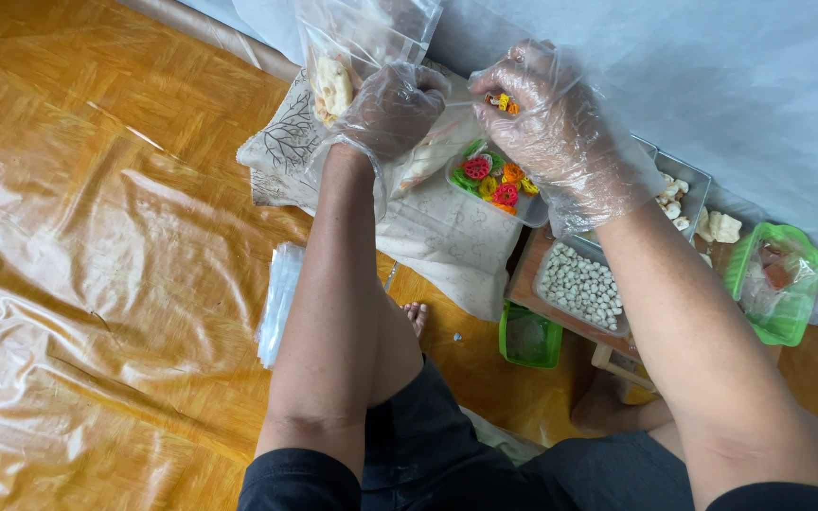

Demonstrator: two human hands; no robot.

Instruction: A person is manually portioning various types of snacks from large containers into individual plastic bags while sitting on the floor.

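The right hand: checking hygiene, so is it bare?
No, the right hand wears a clear plastic glove while pinching small colourful pieces.

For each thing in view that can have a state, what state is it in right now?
Left hand: gloved, gripping the clear plastic bag, held open, pale snacks inside.
Right hand: gloved, pinching small orange-yellow pieces.
Clear tray of colourful wheel-shaped snacks: uncovered, partly filled.
Tray of small white balls: uncovered, nearly full.
Green plastic container: open.

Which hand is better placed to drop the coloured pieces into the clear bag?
Probably the right hand: its fingers already pinch coloured pieces beside the clear bag. The left hand grips that bag, holding it up.
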